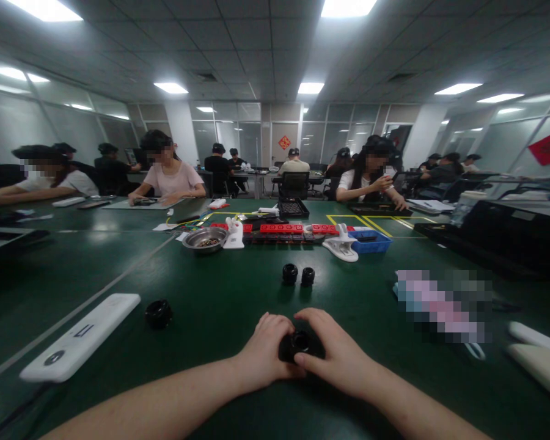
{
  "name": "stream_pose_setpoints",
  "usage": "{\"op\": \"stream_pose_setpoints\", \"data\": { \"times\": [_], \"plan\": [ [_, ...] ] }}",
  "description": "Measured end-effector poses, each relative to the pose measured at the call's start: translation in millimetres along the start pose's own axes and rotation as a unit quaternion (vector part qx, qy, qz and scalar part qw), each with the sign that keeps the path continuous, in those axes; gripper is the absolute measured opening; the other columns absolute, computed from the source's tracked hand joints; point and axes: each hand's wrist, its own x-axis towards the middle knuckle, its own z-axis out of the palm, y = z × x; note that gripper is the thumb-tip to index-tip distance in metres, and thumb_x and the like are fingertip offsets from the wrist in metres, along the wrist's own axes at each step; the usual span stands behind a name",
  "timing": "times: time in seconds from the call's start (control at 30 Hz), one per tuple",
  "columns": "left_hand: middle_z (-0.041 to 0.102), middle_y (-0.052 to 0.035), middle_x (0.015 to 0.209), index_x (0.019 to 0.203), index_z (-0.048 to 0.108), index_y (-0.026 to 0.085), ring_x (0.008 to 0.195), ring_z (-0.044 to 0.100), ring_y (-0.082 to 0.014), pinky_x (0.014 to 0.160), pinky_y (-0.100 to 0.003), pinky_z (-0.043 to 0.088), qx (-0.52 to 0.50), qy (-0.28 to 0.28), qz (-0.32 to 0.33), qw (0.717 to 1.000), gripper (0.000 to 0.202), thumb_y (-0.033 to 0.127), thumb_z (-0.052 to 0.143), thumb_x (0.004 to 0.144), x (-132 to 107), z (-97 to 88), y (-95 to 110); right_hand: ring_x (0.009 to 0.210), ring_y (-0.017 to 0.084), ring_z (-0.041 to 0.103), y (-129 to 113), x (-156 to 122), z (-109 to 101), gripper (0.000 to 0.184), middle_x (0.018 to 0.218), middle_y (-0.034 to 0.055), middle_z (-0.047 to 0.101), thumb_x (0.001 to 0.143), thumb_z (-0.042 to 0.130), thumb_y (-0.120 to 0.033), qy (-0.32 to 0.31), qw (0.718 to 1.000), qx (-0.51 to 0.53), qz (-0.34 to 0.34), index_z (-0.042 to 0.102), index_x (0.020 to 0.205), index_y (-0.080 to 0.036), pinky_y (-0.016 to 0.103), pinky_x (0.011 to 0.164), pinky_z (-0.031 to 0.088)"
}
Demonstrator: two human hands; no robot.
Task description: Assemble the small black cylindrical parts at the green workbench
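A black ribbed round part with a hole in its top (301, 340) is between my hands, low over the green table in front of me. Curled around its left side is my left hand (271, 343), with thumb and fingers pressed to it. My right hand (337, 349) grips it from the right, the index finger arched over the far side and the thumb at the near side. Its lower part is dark and partly hidden by my fingers. Beyond my hands stand two similar, smaller-looking black parts (289, 274) (308, 277). Another black ring-like part (159, 314) rests to the left.
Farther back are a metal bowl (205, 240) of small pieces, white clamps (341, 245), a red strip (282, 228) and a blue bin (371, 241). A white power strip-like device (80, 337) lies left, a blurred-out item (442, 305) right. Co-workers (172, 171) sit across.
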Motion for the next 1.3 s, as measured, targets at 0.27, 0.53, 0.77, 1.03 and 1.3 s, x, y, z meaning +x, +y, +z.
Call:
{"op": "stream_pose_setpoints", "data": {
  "times": [0.27, 0.53, 0.77, 1.03, 1.3],
  "plan": [
    [0.053, -0.0039, 0.097, 0.094, 0.052, 0.019, 0.094, 0.048, -0.0239, 0.096, -0.045, 0.025, -0.001, -0.008, -0.003, 1.0, 0.052, 0.044, 0.074, 0.054, 0.3, -0.3, 0.2, 0.106, 0.023, 0.045, 1.7, -0.4, -0.9, 0.046, 0.111, 0.0069, 0.051, 0.064, 0.059, -0.011, -0.04, 0.997, 0.039, -0.053, 0.05, 0.109, -0.02, 0.038, 0.092, 0.036],
    [0.054, -0.0014, 0.094, 0.082, 0.051, 0.02, 0.09, 0.048, -0.0222, 0.091, -0.042, 0.03, 0.004, -0.005, -0.005, 1.0, 0.046, 0.041, 0.077, 0.05, 0.4, -0.9, 1.0, 0.084, 0.022, 0.05, 0.5, 2.4, 3.1, 0.028, 0.088, 0.0061, 0.056, 0.064, 0.067, -0.03, 0.04, 0.996, -0.074, 0.024, 0.055, 0.085, -0.016, 0.036, 0.074, 0.042],
    [0.054, -0.004, 0.097, 0.092, 0.051, 0.02, 0.093, 0.048, -0.024, 0.095, -0.045, 0.026, 0.004, -0.011, -0.003, 1.0, 0.048, 0.045, 0.072, 0.056, -0.3, -1.9, 2.8, 0.101, 0.022, 0.049, -2.6, -1.1, -3.3, 0.05, 0.11, 0.0074, 0.055, 0.063, 0.059, -0.011, -0.029, 0.998, 0.02, -0.052, 0.048, 0.111, -0.018, 0.036, 0.087, 0.038],
    [0.054, -0.0028, 0.095, 0.086, 0.052, 0.02, 0.091, 0.048, -0.0233, 0.094, -0.044, 0.028, 0.001, -0.003, -0.003, 1.0, 0.044, 0.043, 0.072, 0.055, -0.6, -0.8, 2.7, 0.082, 0.022, 0.052, -3.4, -0.1, 8.7, 0.026, 0.086, 0.0047, 0.058, 0.064, 0.064, -0.024, 0.041, 0.996, -0.074, 0.008, 0.055, 0.088, -0.018, 0.037, 0.076, 0.041],
    [0.054, -0.0039, 0.097, 0.091, 0.052, 0.019, 0.093, 0.048, -0.0239, 0.092, -0.043, 0.029, -0.001, -0.001, 0.004, 1.0, 0.049, 0.044, 0.074, 0.055, 0.0, -0.1, -0.4, 0.097, 0.023, 0.05, -2.5, -4.3, 3.1, 0.047, 0.106, 0.009, 0.054, 0.065, 0.059, -0.016, 0.031, 0.999, 0.0, -0.025, 0.047, 0.11, -0.016, 0.038, 0.085, 0.039]
  ]
}}
